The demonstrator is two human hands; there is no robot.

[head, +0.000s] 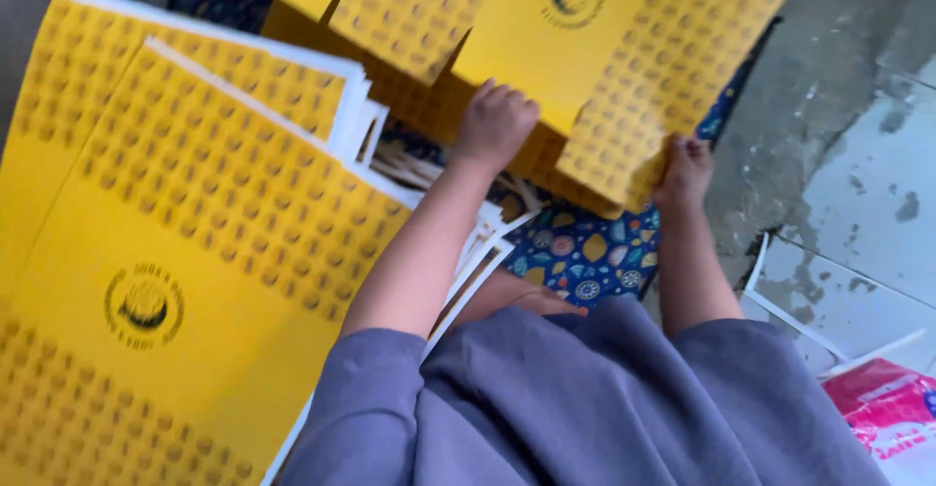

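We hold a yellow printed cardboard sheet (595, 67), partly bent into shape, up ahead of our lap. Our left hand (494, 123) is curled closed over its lower left edge, knuckles toward us, pressing along what looks like a fold. Our right hand (685, 172) pinches the sheet's lower right corner, fingers wrapped behind the card and thumb in front. The sheet carries a plain band with a round dark emblem and panels covered in a small repeated dot-like pattern.

Judging from how it sits, the sheet is only part folded: two or three panels stand at angles to each other, yet no closed box shows, so we judge that most of the folding on this piece is still to do.

Left of the held sheet, a tall stack of flat yellow sheets (185, 252) leans toward us, their white edges showing; these all look unfolded, so a good deal appears to remain. Beyond the held sheet, at the top edge of the view, more yellow panels (409, 3) lie at angles, though we cannot tell whether they are finished pieces.

Below the held sheet lies a dark blue patterned mat (585, 252), and under it a grey concrete floor (858, 184). Nearer us than the sheet is our grey-purple garment (585, 398). Down to the right of the sheet sits a pink plastic bag (892, 413).
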